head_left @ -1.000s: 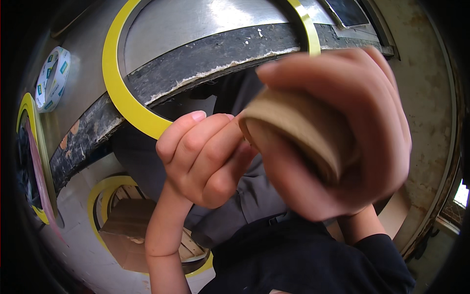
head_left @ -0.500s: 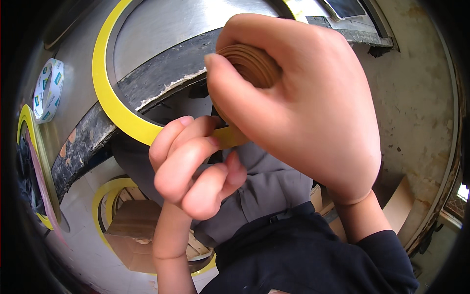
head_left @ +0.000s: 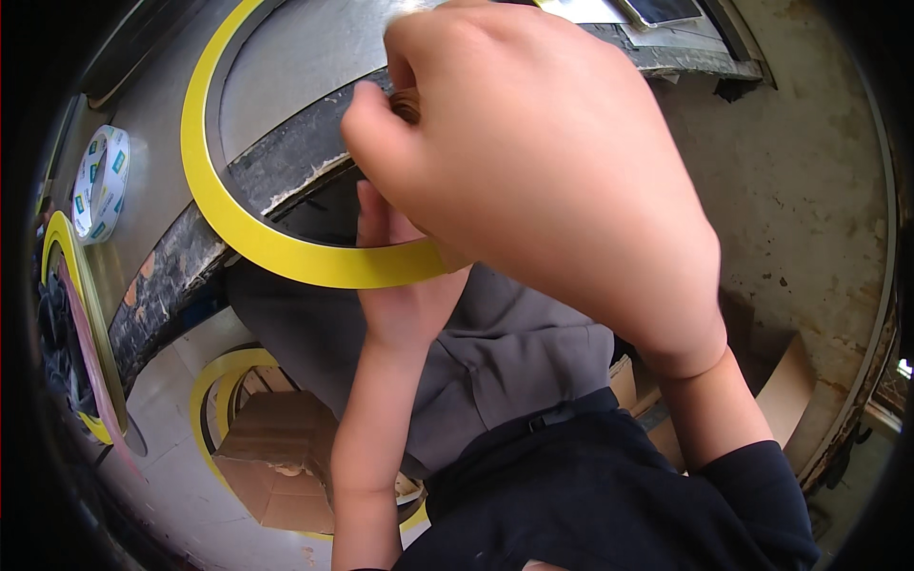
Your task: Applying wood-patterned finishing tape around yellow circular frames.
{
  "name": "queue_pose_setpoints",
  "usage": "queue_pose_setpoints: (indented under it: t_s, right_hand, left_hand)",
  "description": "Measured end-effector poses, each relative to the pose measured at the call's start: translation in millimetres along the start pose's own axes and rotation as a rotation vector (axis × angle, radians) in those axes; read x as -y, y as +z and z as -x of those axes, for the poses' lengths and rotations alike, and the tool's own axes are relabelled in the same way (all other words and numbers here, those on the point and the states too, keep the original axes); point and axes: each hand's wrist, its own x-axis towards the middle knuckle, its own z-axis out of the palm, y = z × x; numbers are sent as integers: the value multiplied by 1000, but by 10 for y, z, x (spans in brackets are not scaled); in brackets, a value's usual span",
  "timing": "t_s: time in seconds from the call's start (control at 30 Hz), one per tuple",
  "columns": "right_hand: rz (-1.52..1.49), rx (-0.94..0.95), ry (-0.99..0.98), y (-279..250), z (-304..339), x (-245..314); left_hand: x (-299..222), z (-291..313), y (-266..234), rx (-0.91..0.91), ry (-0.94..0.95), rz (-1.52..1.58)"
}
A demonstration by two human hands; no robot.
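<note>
My right hand (head_left: 552, 171) is closed round a roll of brown tape (head_left: 407, 103); only a sliver of the roll shows between thumb and bent fingers. In front of me a large flat yellow ring (head_left: 224, 214) with a dark inner edge leans over the bench edge. Its near right part runs under my right hand, where a small brown strip (head_left: 451, 255) lies against it. My left hand (head_left: 409, 300) is behind that near part of the ring, with a digit rising inside the opening. Its other fingers are hidden by the ring and my right hand.
On the metal bench (head_left: 314, 43) a white printed tape roll (head_left: 101, 183) stands at left. Beside it are more yellow rings (head_left: 57, 238) with dark cloth. A cardboard box (head_left: 276, 457) sits among yellow rings on the floor. A stained wall (head_left: 790, 190) rises at right.
My left hand has moved from in front of the ring to behind it, its curled fingers now hidden. My right hand has shifted left and turned, covering most of the tape roll.
</note>
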Motion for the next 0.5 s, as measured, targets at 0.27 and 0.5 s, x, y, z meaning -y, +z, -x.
queue_pose_setpoints:
  t_s: [0.27,0.5]
  right_hand:
    - [32,-410,21,305,-21,-15]
    - [-124,-684,-370,335,45,-341]
  left_hand:
    - [73,-56,-154,233,5,69]
    - [169,57,-247,157,-24,283]
